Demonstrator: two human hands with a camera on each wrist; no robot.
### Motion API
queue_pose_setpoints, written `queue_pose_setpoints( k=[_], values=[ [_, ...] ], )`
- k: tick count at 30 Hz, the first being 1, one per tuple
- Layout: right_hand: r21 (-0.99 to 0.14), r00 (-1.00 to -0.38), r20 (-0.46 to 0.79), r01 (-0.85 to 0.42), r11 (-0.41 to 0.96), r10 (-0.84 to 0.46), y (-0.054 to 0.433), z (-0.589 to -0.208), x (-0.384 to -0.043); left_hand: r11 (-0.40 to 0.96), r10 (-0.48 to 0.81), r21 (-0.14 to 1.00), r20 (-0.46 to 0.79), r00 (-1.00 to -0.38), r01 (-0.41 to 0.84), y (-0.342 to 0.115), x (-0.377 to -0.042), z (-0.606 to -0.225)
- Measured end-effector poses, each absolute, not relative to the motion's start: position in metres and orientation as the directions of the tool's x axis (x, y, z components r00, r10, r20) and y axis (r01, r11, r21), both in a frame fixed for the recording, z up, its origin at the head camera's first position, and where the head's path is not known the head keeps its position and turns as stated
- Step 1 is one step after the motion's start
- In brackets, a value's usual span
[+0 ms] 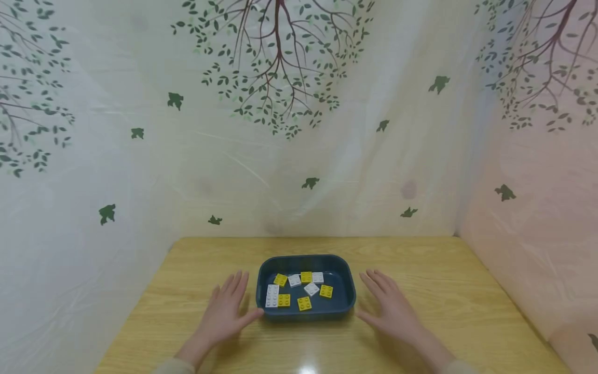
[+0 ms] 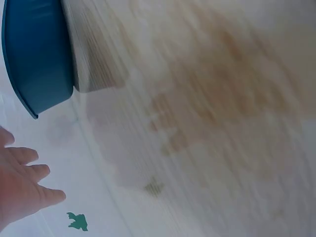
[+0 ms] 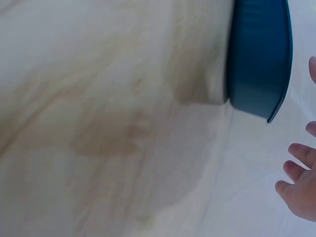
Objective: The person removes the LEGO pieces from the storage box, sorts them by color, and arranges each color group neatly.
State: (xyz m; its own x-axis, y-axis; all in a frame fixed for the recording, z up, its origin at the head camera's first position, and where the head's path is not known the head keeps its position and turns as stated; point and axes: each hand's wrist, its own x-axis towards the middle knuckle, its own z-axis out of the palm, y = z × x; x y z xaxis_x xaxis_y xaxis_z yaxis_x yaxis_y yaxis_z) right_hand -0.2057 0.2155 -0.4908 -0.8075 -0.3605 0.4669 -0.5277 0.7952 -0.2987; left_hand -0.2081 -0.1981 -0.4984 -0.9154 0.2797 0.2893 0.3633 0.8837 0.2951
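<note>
A dark blue tray (image 1: pixel 306 316) stands on the wooden table between my two hands. Inside it lie several yellow bricks, among them one at the front (image 1: pixel 304 303), and several white ones. The longest white brick (image 1: pixel 272 296) is at the tray's left end. My left hand (image 1: pixel 226 309) is beside the left wall with fingers straight and spread, its thumb tip right at the front left corner. On the opposite side my right hand (image 1: pixel 391 307) is spread too, holding nothing. Both wrist views show the tray's outer wall (image 2: pixel 37 54) and spread fingers apart from it.
The wooden table (image 1: pixel 210 254) reaches back to a pale curtain (image 1: pixel 261 171) printed with branches and green birds. More of this curtain hangs along the left and right sides. A bright reflection shows on the tabletop near the front.
</note>
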Motion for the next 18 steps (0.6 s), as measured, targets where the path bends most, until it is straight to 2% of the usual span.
queue_pose_setpoints(
  k=[8,18],
  values=[
    [-0.492,-0.857,0.394,-0.502,0.711,-0.332,0.192,-0.484,-0.216,0.816,0.188,0.494,0.267,-0.945,0.302,-0.185,-0.213,-0.492],
    [-0.597,-0.894,0.302,-0.449,0.665,-0.331,0.169,-0.474,-0.225,0.692,0.088,0.691,0.204,-0.975,0.207,-0.175,-0.219,-0.493]
  ],
)
